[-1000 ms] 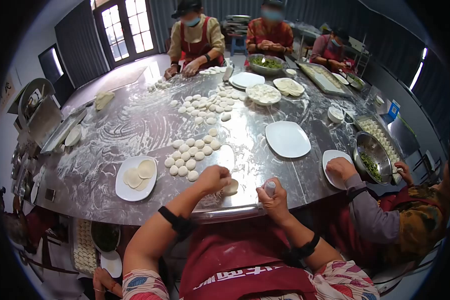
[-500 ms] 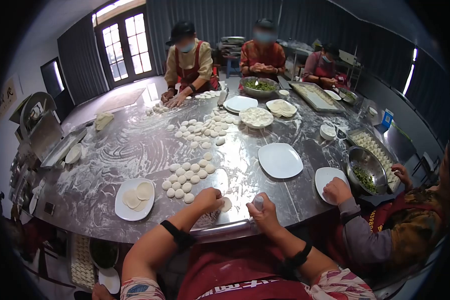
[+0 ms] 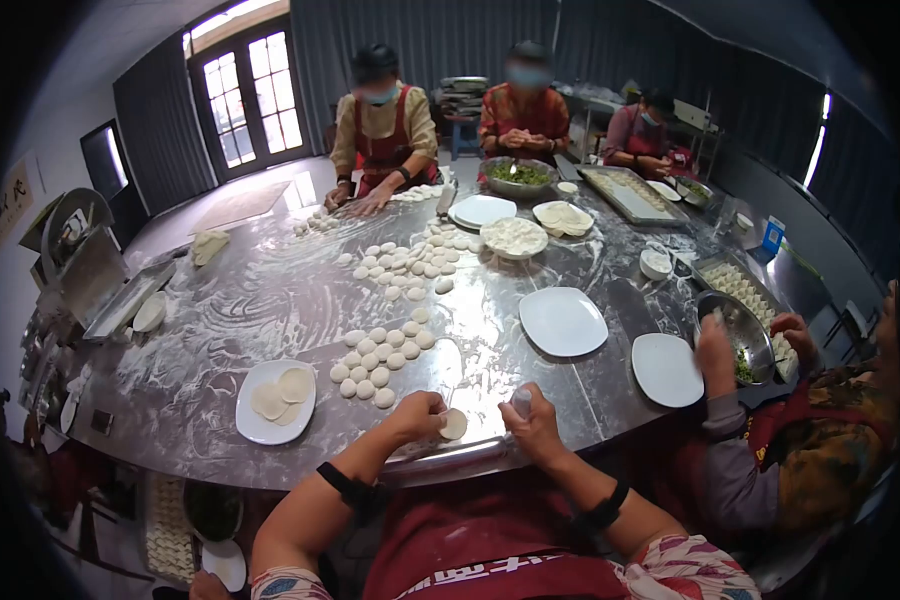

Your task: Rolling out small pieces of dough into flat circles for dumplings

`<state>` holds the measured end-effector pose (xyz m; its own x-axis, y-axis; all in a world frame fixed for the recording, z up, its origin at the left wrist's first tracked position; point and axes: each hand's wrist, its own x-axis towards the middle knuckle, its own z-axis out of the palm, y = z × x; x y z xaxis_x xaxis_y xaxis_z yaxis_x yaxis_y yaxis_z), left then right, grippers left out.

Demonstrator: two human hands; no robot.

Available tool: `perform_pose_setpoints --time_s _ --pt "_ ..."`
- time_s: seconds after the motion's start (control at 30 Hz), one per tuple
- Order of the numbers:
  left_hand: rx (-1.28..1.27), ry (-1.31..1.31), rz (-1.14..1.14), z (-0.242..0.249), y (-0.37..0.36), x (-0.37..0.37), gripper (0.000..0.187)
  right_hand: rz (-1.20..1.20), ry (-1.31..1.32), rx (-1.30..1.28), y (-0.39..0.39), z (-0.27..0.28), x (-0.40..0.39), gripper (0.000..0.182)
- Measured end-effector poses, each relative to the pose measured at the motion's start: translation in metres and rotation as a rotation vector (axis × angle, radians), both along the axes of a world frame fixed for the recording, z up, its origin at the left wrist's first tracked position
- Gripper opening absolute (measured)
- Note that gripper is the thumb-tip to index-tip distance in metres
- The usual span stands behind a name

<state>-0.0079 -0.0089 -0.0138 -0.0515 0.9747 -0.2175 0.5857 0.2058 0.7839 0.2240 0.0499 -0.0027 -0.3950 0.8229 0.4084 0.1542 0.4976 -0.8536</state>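
Note:
Near the front edge of the steel table (image 3: pixel 270 340), my left hand (image 3: pixel 420 416) pinches the edge of a small flat dough round (image 3: pixel 454 425). My right hand (image 3: pixel 535 425) is closed around a short rolling pin (image 3: pixel 521 402), whose pale end shows above the fist. The pin is apart from the dough, to its right. Just beyond my left hand lie several flattened dough pieces (image 3: pixel 380 352) in a group. To the left, a white plate (image 3: pixel 250 425) carries a few rolled wrappers (image 3: pixel 281 397).
An empty-looking white plate (image 3: pixel 562 322) lies ahead, another white plate (image 3: pixel 667 370) to the right. A co-worker's hand (image 3: pixel 713 352) is near a steel bowl of greens (image 3: pixel 735 340). Several co-workers stand across the table, with more dough pieces (image 3: pixel 410 262) and a flour bowl (image 3: pixel 513 238).
The dough round shows more fully beside my left hand. My right hand still holds the pin. The co-worker's hand at right has lifted from the plate toward the bowl.

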Motion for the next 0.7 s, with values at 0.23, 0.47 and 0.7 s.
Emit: perform_pose_setpoints --time_s 0.23,0.47,0.7 --pt "0.051 0.371 -0.044 0.025 0.008 0.018 0.024 0.001 -0.009 -0.017 0.039 0.01 -0.049 0.026" --pt "0.093 0.162 -0.055 0.012 -0.004 0.008 0.023 0.048 0.058 -0.121 -0.008 0.006 0.005 0.023" --pt "0.102 0.276 0.001 0.022 0.0 0.018 0.026 -0.018 -0.011 0.021 0.041 0.01 -0.053 0.025"
